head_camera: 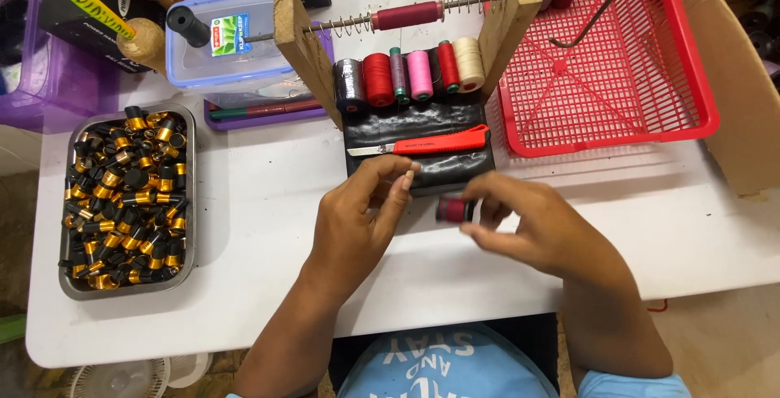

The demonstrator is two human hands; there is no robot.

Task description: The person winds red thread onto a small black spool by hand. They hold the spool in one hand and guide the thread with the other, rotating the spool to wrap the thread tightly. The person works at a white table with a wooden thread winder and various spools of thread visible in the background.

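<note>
My right hand (532, 223) holds a small dark red and black cylindrical part (453, 209) by its fingertips, just above the white table (260, 203). My left hand (366, 211) is close on its left, thumb and forefinger pinched together near the part; what they pinch is too fine to see. Just beyond both hands lies a red-handled knife (431, 144) on a black mat (422, 122). A row of thread spools (410, 75) stands behind it, under a wooden frame (305, 49) whose metal rod carries a dark red wrapped piece (406, 16).
A metal tray (69, 203) full of several black and gold small parts sits at the left. A red plastic basket (609, 65) is at the back right, a cardboard box (743, 81) beyond it, a clear plastic box (223, 41) at the back left.
</note>
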